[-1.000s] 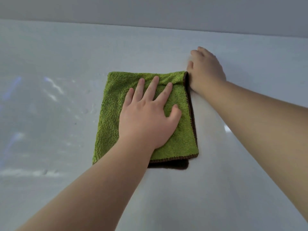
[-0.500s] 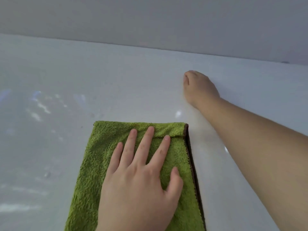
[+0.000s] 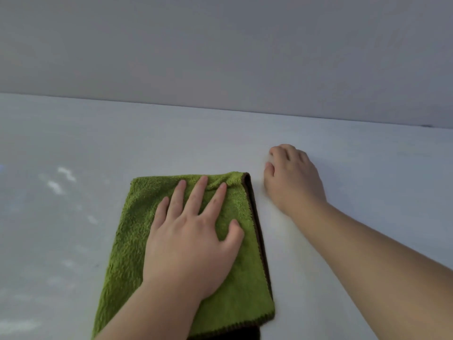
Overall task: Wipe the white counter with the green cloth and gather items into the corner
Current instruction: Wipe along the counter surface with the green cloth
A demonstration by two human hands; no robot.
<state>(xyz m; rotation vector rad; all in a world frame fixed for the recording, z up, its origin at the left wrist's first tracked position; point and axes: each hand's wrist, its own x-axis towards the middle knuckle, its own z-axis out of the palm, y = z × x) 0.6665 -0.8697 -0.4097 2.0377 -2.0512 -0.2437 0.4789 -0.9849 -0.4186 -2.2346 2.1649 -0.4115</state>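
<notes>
The left hand [image 3: 193, 244] presses flat on the cloth [image 3: 127, 241] to rub the counter [image 3: 98, 143], while the right hand [image 3: 291, 180], at the cloth's 2 o'clock, rests loosely curled and empty, likely for balance.

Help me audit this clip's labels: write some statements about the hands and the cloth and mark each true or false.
1. The left hand presses flat on the green cloth. True.
2. The right hand grips the cloth's corner. False: it rests on the white counter beside the cloth, apart from it.
3. The cloth has a dark brown edge along its right side. True.
4. The cloth is bunched into a ball. False: it lies flat on the counter.
</notes>
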